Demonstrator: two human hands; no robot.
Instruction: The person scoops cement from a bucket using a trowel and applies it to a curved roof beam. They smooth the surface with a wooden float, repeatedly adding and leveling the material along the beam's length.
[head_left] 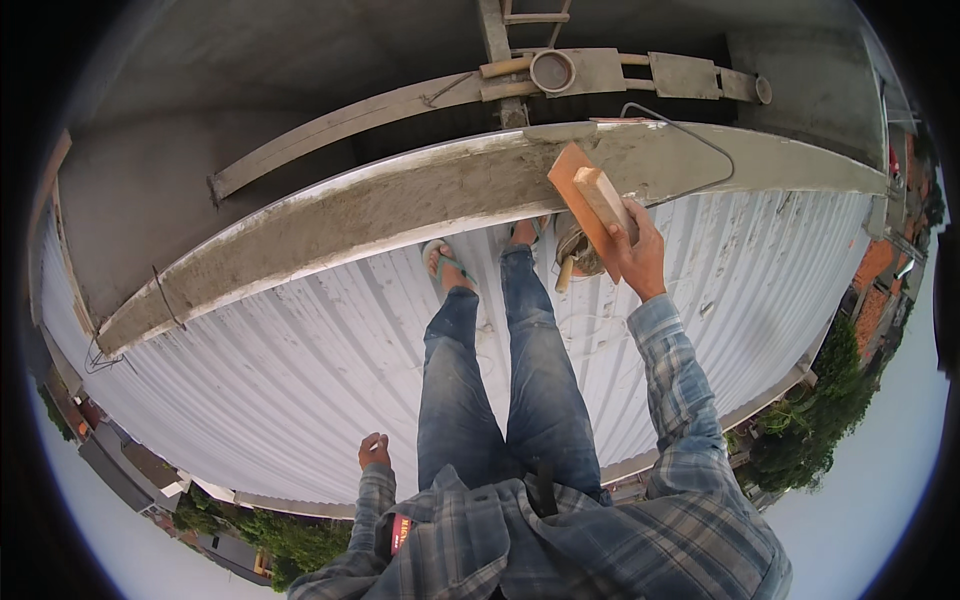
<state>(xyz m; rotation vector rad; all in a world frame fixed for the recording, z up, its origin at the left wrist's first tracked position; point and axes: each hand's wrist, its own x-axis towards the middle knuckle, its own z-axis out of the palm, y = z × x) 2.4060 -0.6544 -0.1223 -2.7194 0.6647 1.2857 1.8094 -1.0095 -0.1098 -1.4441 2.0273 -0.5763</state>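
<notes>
My right hand [642, 250] grips a wooden plastering float [590, 205] by its back handle. The float is tilted on edge over the mortar-coated ledge [400, 200]; I cannot tell if it touches. Just below it, a bucket [585, 245] stands partly hidden behind the float and my hand, with a wooden tool handle [565, 274] sticking out. My left hand [374, 450] hangs low beside my left leg, fingers curled, with a small pale bit at the fingertips too small to name.
I stand in sandals on a ribbed white metal roof [330, 350] against the ledge. A bent steel rod [732, 160] loops over the ledge at the right. Beyond it runs a plank [340, 130] with a round container [552, 71]. Wire ties [168, 298] stick out at the left.
</notes>
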